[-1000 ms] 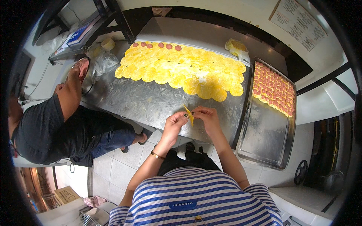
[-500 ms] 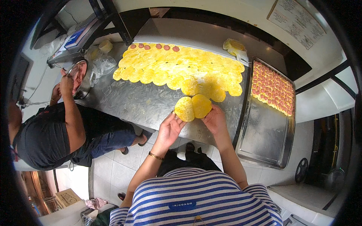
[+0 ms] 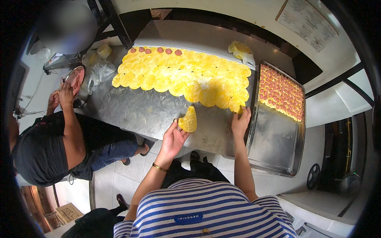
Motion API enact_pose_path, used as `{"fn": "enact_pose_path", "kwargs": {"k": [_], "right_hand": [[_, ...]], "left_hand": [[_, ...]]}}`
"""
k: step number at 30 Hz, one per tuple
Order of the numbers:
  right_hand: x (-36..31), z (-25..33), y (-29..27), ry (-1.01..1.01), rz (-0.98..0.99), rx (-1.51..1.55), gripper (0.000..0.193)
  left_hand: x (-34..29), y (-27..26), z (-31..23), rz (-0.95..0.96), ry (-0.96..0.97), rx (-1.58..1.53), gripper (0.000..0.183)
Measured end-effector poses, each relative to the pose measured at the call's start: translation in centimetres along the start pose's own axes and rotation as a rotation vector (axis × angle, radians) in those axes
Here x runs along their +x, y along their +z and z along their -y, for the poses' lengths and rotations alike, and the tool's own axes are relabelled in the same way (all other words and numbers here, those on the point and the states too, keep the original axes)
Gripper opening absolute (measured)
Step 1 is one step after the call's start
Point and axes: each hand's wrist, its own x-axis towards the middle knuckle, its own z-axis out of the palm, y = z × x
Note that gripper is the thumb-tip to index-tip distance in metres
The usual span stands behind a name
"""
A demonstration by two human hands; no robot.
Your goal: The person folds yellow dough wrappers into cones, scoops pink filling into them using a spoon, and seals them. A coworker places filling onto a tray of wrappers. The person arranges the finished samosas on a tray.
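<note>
My left hand point(image 3: 173, 139) pinches a floppy round yellow dumpling wrapper point(image 3: 188, 120) by its edge above the bare metal near the table's front; whether more than one is stacked there I cannot tell. At the right end of a wide sheet of overlapping yellow wrappers point(image 3: 158, 73), my right hand point(image 3: 240, 122) has its fingers closed on another wrapper point(image 3: 237, 105), which touches the lower right edge of the sheet. Several small pink meat balls point(image 3: 160, 50) sit in a row along the sheet's far left edge.
A metal tray point(image 3: 274, 137) at the right holds rows of meat-topped wrappers. At the left a co-worker point(image 3: 47, 150) works over a metal bowl point(image 3: 77, 85) of pink meat. Plastic bags point(image 3: 101, 71) lie beside the bowl, and a bagged yellow stack point(image 3: 241, 50) lies behind the sheet.
Both hands held two wrappers side by side in front of me. They have separated: the right hand moved right and forward to the sheet with one, while the left stayed near with the other.
</note>
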Motion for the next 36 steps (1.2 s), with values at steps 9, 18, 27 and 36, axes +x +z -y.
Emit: {"fn": "enact_pose_path", "kwargs": {"k": [9,18,27,36], "right_hand": [[-1.2,3.3,0.1,-0.103,0.199,-0.022,0.037],[-6.9,16.6,5.7,0.434,1.222,1.130,0.013],[-7.8,31.2,19.8,0.399,1.325,1.363,0.022],[-8.3,36.7,32.3,-0.367,0.705,0.531,0.030]], "left_hand": [[-0.3,0.3,-0.5,-0.016,0.044,0.271,0.037],[-3.4,-2.0,-4.5,-0.316,0.270,0.404,0.029],[-12.2,-8.8,-11.1,-0.648,0.341,0.381,0.027],[-17.0,-13.5,-13.0,-0.757,0.287,0.302,0.024]]}}
